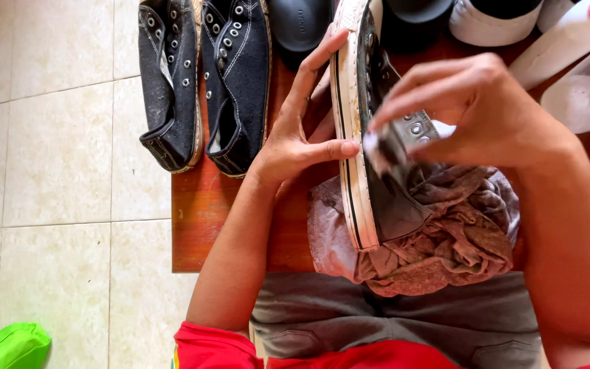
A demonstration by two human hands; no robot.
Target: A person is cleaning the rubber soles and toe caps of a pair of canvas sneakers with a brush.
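Pinched between right thumb and fingertips: a small whitish scrap of cloth or wipe [375, 145], pressed to the dark side of a worn grey canvas sneaker with a white rubber sole [363, 137], just by its metal eyelets. Rest of the right hand [472, 113] curled over the upper, apparently to rub one spot.

Spread wide along the sole edge: left hand [295, 133], thumb hooked across the white rim, fingers flat on the underside, likely to brace the shoe on its side against the rubbing.

Under the heel, near the lap: a crumpled greyish-pink rag [445, 239], seemingly bunched as padding over the reddish-brown wooden board [203, 212].

Farther left on that board: a pair of unlaced dark navy canvas sneakers [203, 75], side by side, toes pointing away. Along the far edge: dark rounded shoes and white-soled ones, only partly in view. No packages, labels or signs. Near left on the cream tiled floor [56, 157]: a bright green bag corner [8, 347].
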